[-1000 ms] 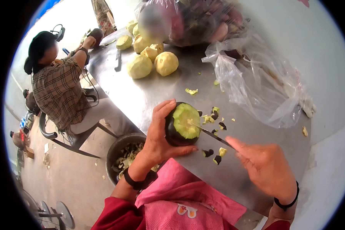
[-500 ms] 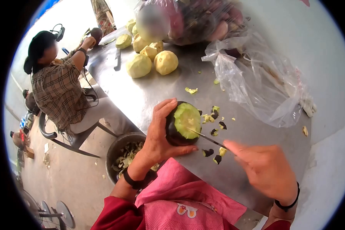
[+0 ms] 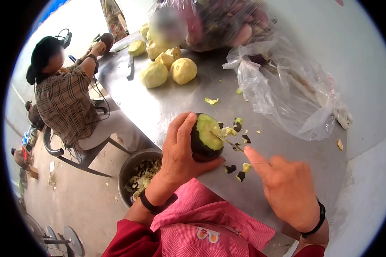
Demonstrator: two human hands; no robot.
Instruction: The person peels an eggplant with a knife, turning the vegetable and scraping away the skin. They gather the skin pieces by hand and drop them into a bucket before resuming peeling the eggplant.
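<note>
My left hand (image 3: 176,150) is wrapped round a dark-skinned round vegetable (image 3: 206,147), whose upper face is cut to pale green flesh. My right hand (image 3: 283,184) holds a thin knife (image 3: 233,144), its index finger stretched along it. The blade, somewhat blurred, reaches to the cut face. Black and green peel scraps (image 3: 230,169) lie on the metal table (image 3: 278,158) between the vegetable and my right hand.
Several peeled pale vegetables (image 3: 184,71) and another knife (image 3: 131,68) lie at the back left. Behind are a filled plastic bag (image 3: 227,25) and a loose clear bag (image 3: 283,98). A bowl of peelings (image 3: 143,173) stands below the left edge. A seated person (image 3: 68,94) works at left.
My right hand has moved slightly down and turned, with the knife still in it. The vegetable is tilted a little differently in my left hand. The view has shifted slightly.
</note>
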